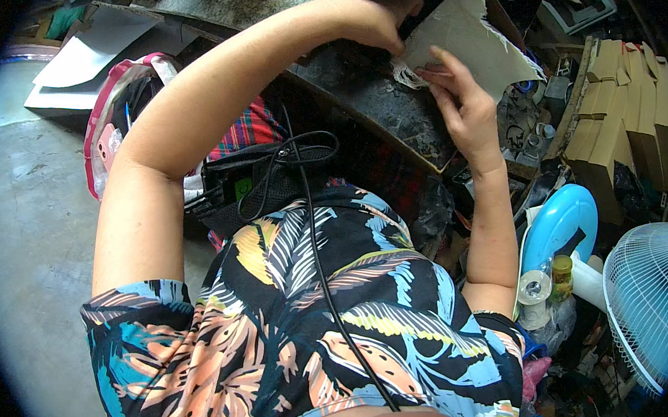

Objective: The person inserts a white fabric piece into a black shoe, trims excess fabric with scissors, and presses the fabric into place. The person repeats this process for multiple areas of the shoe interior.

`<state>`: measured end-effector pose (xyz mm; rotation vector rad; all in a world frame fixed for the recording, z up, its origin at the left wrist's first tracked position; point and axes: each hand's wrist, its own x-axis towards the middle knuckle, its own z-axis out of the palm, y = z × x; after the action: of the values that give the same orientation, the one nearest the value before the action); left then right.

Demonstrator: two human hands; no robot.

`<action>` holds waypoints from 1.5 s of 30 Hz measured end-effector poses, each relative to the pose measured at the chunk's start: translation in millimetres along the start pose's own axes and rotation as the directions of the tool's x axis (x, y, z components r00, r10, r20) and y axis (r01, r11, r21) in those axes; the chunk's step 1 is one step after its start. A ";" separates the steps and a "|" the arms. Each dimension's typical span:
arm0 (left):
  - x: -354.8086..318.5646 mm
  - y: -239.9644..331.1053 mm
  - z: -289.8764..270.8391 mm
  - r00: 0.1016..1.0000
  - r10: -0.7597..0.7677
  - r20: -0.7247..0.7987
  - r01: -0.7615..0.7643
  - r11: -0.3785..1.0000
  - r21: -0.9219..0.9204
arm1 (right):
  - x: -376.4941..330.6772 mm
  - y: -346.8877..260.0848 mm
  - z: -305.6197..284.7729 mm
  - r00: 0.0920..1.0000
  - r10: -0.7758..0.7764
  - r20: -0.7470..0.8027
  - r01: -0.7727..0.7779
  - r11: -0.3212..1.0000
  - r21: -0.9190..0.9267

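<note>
At the bench's (376, 93) near edge, left hand (382, 24) grips the frayed off-white cloth (476, 42), right hand (459, 96) pinching loose edge threads (409, 76); fraying remains.

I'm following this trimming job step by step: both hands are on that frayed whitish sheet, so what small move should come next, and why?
Probably pull the loose threads away from the sheet's lower edge. The right hand pinches at that frayed tuft, while the left hand grips the whitish sheet above the dark worktop, steadying it. Whether a tool is in the left hand cannot be told.
</note>
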<state>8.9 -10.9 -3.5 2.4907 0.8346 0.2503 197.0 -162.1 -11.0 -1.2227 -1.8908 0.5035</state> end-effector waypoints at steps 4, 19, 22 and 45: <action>3.7 -11.5 -13.4 0.978 0.021 0.206 -0.026 0.999 0.021 | 11.8 -4.1 0.2 0.958 0.282 0.045 -0.284 0.958 0.044; -0.4 0.3 -23.5 0.986 -0.026 0.165 0.029 0.999 -0.014 | 12.5 -29.1 32.9 0.998 -0.042 0.039 0.057 0.732 -0.679; 1.9 5.2 -28.8 0.962 -0.085 0.261 0.081 0.996 0.026 | 15.2 -25.3 30.0 0.998 0.011 0.056 0.030 0.738 -0.675; 16.2 -40.2 8.1 0.994 0.096 0.053 -0.091 0.992 -0.089 | 24.8 -12.7 26.5 0.970 0.243 0.005 -0.241 0.966 -0.091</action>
<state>3.7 23.3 -30.8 2.4469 0.6708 0.2411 163.6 -143.4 -7.6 -1.5243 -1.8031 0.5639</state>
